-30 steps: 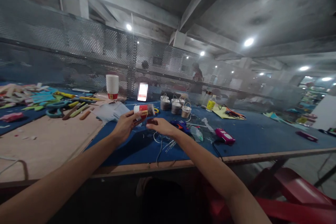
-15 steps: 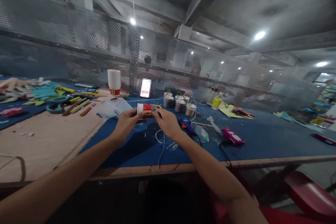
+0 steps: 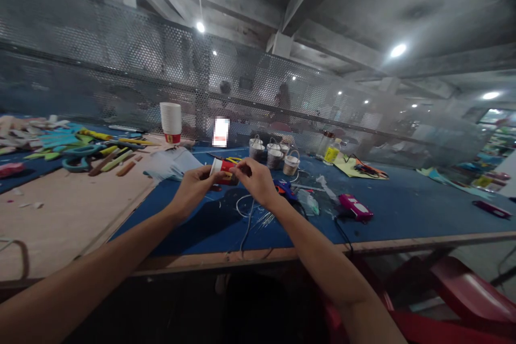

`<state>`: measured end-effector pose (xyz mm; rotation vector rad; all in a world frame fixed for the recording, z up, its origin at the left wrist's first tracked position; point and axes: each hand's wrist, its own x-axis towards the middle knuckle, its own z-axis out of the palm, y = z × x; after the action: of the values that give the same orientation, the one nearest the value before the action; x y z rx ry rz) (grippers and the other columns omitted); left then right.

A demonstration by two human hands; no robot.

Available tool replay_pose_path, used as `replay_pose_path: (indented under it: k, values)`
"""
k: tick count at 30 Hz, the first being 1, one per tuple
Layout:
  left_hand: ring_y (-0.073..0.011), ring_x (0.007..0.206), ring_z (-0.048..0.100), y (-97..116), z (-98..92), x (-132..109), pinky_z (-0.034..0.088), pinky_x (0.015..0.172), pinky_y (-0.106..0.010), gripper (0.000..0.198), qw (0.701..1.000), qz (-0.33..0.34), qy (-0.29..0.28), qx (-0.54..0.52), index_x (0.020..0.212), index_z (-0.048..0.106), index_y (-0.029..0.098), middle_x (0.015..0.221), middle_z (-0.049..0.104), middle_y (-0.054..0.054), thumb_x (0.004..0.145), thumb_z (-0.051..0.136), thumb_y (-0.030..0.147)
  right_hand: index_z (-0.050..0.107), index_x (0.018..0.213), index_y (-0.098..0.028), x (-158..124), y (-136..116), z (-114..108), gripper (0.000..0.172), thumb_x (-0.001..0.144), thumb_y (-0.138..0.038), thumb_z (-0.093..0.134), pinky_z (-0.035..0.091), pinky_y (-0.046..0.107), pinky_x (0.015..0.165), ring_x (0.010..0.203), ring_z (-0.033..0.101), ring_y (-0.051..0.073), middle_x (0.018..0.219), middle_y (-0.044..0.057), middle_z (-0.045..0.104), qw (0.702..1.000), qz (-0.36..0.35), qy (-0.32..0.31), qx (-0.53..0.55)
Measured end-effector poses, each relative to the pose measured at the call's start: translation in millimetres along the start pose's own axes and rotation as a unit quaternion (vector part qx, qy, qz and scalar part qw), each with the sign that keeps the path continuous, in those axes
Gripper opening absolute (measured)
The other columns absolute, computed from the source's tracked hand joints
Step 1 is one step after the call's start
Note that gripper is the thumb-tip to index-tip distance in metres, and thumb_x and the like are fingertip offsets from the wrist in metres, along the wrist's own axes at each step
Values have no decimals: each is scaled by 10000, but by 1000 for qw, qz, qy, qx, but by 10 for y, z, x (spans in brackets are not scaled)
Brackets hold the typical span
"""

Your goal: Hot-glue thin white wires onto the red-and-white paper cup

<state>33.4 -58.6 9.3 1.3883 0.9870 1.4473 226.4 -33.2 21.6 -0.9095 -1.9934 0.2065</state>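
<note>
Paper cup (image 3: 224, 165) on its side above blue tabletop (image 3: 181, 234), left of glue gun (image 3: 285, 189) | left hand (image 3: 196, 185) gripping cup; right hand (image 3: 255, 180) fingertips pinched at its right end, hold unclear | risk: hard squeeze could dent wall; loose left grip, cup might twist | count: held cup 1, cup stack (image 3: 171, 121) 1, glue gun 1, small buckets (image 3: 291, 164) at least 4
</note>
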Motion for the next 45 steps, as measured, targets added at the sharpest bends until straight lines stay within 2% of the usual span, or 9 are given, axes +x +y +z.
replay_pose_path:
  k: [5, 11, 20, 25, 32, 38, 45]
  values:
    - [-266, 811, 725, -13, -4, 1, 550, 678, -328, 368, 1000, -1, -9, -3, 944, 847, 189, 909, 819, -84, 696, 884, 459, 665, 938, -214, 26, 25, -13, 278, 988, -487, 672, 446, 257, 734, 747, 617, 152, 821, -3, 683, 999, 22, 14, 35]
    - [-256, 777, 709, -20, -5, 3, 551, 660, -320, 292, 1000, -4, -12, -5, 882, 851, 217, 862, 805, -65, 693, 887, 438, 657, 908, -210, 46, 26, -35, 279, 962, -480, 700, 468, 265, 744, 763, 637, 156, 838, 2, 701, 997, 52, 25, 57]
    - [-290, 795, 728, 24, 19, -13, 558, 677, -349, 295, 1000, -18, -24, -2, 884, 858, 217, 878, 814, -82, 675, 884, 423, 666, 907, -217, 45, 55, -30, 256, 960, -464, 708, 476, 269, 758, 780, 651, 154, 853, 4, 716, 996, 56, 26, 67]
    - [-296, 806, 733, 22, 5, -17, 564, 692, -360, 298, 999, -15, -35, -5, 906, 864, 225, 890, 819, -88, 685, 878, 425, 666, 906, -217, 50, 86, -31, 317, 973, -527, 671, 473, 270, 754, 779, 654, 158, 838, 6, 709, 996, 59, 25, 59]
    - [-274, 799, 728, -24, -18, 2, 565, 691, -340, 311, 999, -12, -42, -4, 919, 860, 213, 888, 820, -86, 703, 876, 436, 669, 893, -206, 53, 97, -47, 356, 963, -555, 670, 467, 261, 744, 771, 649, 155, 824, 6, 704, 996, 57, 30, 64]
    - [-233, 808, 734, 34, -25, -25, 578, 739, -328, 330, 998, -21, -57, 10, 957, 843, 189, 923, 829, -73, 742, 865, 438, 675, 868, -201, 55, 104, -60, 336, 939, -529, 703, 460, 264, 729, 754, 644, 157, 813, 3, 710, 995, 63, 39, 68]
    - [-196, 748, 709, 53, -22, -36, 569, 717, -309, 255, 998, -23, -58, 5, 913, 837, 198, 880, 819, -57, 753, 863, 395, 685, 867, -203, 53, 117, -55, 315, 931, -509, 719, 460, 272, 722, 744, 644, 162, 788, 1, 703, 995, 61, 42, 70]
